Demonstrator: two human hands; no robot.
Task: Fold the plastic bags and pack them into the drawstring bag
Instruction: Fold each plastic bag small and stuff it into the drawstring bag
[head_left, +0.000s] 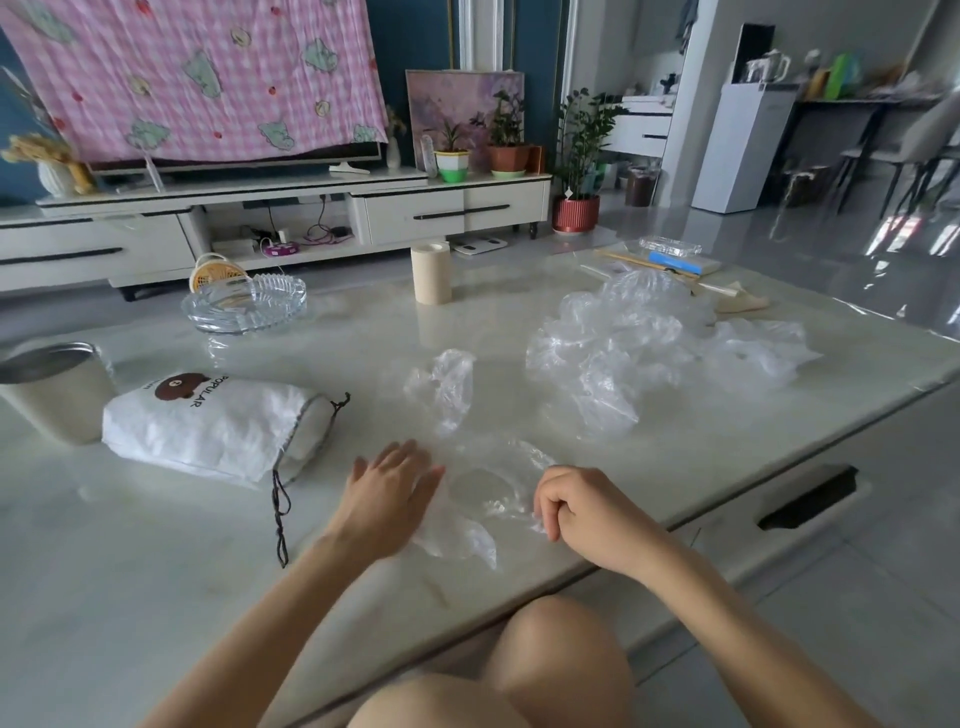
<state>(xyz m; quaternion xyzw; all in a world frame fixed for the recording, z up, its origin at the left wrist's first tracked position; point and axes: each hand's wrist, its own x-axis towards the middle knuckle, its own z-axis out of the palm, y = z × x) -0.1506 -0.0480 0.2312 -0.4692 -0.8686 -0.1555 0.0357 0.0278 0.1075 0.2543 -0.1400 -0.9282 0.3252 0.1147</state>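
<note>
A clear plastic bag (488, 483) lies flat near the table's front edge. My left hand (389, 493) presses its left part with straight fingers. My right hand (576, 506) has curled fingers pinching the bag's right edge. A second clear bag (447, 389) lies crumpled a little farther back. A heap of several clear bags (649, 343) sits at the right. The white drawstring bag (218, 426), printed with a brown bear, lies on its side at the left, its mouth facing right and its dark cord (280, 514) trailing toward me.
A metal-rimmed cup (52, 389) stands at the far left. A glass ashtray (244, 304) and a beige cylinder (431, 273) sit farther back. Chopsticks, a blue box and a glass dish (670, 260) lie at the back right. The table's edge (675, 525) runs diagonally by my knees.
</note>
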